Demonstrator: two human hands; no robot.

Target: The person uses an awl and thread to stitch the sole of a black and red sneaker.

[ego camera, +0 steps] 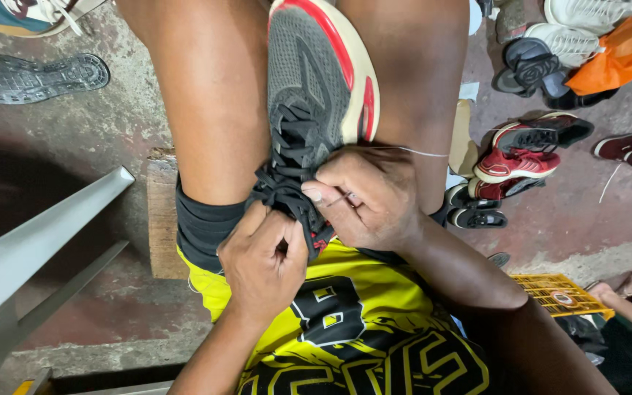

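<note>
1. The grey running shoe (316,73) with black laces (290,164), a cream sole edge and red trim is clamped between the person's two bare knees, with its toe pointing away from the person and its opening towards the body.
2. The right hand (363,197) is closed at the collar of the shoe; its fingers pinch something thin there, and a pale thread (418,152) runs from this hand to the right, across the leg. I cannot tell if a needle is in the fingers.
3. The left hand (261,260) is closed into a fist just below the laces, and it grips the heel part of the shoe from the near side. The two hands almost touch each other.
4. Under the hands is the person's yellow and black jersey (345,322), and black shorts (202,227) cover the left thigh.
5. Below the left leg a wooden block (161,212) lies on the stained concrete floor (74,139).
6. At the left edge a grey plastic leg of some furniture (31,241) stands slanted.
7. At the top left a dark sneaker lying sole-up (34,77) rests on the floor, well apart from the hands.
8. On the right side there is a group of shoes: a red and black sneaker (528,150), a dark red shoe (627,146), black sandals (532,66) and white sneakers (572,29).
9. An orange bag (623,51) lies beside the white sneakers.
10. At the lower right a yellow plastic crate (561,292) is partly seen, and near it the bare feet of another person (627,289).
</note>
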